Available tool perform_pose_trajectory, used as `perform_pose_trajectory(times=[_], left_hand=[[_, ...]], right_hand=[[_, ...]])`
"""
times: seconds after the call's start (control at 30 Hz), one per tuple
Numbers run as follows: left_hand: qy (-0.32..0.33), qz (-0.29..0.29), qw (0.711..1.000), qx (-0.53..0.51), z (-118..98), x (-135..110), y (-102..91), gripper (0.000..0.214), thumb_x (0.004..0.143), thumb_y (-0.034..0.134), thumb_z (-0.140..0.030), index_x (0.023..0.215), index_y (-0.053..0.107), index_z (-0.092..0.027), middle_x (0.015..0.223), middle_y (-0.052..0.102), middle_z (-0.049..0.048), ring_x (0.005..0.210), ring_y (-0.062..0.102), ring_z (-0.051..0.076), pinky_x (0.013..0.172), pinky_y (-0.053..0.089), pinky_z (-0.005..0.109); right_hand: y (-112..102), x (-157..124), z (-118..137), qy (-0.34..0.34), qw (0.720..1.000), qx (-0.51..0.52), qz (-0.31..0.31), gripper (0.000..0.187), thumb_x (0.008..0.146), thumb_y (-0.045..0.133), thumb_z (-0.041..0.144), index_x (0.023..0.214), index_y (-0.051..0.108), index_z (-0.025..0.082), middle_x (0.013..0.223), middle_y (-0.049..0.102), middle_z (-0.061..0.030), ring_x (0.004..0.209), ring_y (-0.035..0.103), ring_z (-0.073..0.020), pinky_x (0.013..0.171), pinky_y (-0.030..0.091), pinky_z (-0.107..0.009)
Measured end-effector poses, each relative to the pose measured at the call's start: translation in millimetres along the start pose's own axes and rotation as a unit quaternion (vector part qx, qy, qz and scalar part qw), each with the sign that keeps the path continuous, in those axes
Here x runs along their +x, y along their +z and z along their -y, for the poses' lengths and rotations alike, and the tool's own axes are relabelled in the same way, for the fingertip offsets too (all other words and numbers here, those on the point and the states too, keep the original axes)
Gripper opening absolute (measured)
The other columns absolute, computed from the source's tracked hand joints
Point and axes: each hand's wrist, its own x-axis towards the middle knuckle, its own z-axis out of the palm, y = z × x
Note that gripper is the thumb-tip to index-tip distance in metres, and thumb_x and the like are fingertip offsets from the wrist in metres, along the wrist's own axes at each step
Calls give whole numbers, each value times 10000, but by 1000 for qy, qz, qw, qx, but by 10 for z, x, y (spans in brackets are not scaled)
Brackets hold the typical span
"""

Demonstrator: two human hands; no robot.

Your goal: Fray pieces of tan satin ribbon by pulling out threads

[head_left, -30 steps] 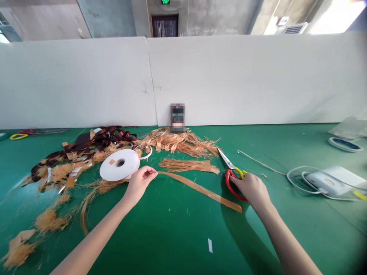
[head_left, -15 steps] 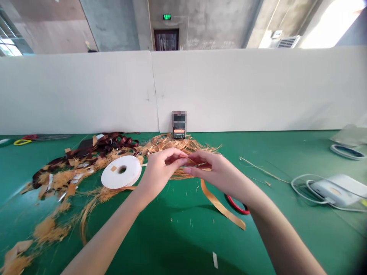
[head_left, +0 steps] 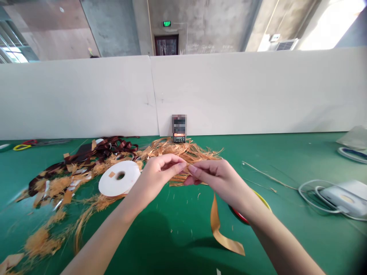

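The orange ribbon [head_left: 215, 219] hangs with its tail curled on the green desk [head_left: 172, 233], its top end pinched between the left hand [head_left: 156, 175] and right hand [head_left: 219, 178], a white spool [head_left: 119, 178] and frayed strips [head_left: 186, 152] lying beyond.

Orange ribbon [head_left: 219, 229]: woven cloth, smooth, satin sheen.
Frayed strands [head_left: 186, 151]: same cloth shredded, fibrous, rough.
Dark brown ribbon [head_left: 114, 145]: glossy cloth.
Spool [head_left: 119, 178]: white card, matt, smooth.
Table [head_left: 172, 244]: green felt-like covering, matt.
Scissor handles [head_left: 239, 217]: red and yellow plastic, smooth.
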Motion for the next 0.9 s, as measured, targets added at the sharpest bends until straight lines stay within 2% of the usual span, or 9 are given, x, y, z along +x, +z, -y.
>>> perform_pose_trajectory(times=[0.2,0.4,0.63,0.9], left_hand=[[5,-18,998,61,-84,-45,-61,225,804,607,-428,809,695,-221,835,714,20,781,650,176,631,506,243],[24,-24,994,100,-132,-106,-53,166,835,564,-327,828,697,-227,845,727,17,782,659,184,613,505,243],[16,-54,987,149,-164,-100,-2,130,812,577,-261,776,697,-226,727,720,-14,618,627,154,557,477,232],[32,-64,984,162,-159,-110,34,152,833,547,-280,789,683,-228,759,721,-9,683,649,170,570,466,239]], right_hand=[[21,-16,35,12,1000,18,1,299,840,560,370,704,713,152,738,729,-62,768,673,-189,754,504,-310],[86,28,-43,-7,999,31,-15,204,801,609,363,810,685,174,761,719,-45,786,681,-190,730,509,-310],[105,33,3,35,996,75,-36,198,719,682,355,735,719,162,673,700,-26,665,661,-162,663,508,-281],[95,42,-16,33,989,133,-58,142,721,641,262,657,724,167,627,697,-19,653,646,-156,686,502,-282]])
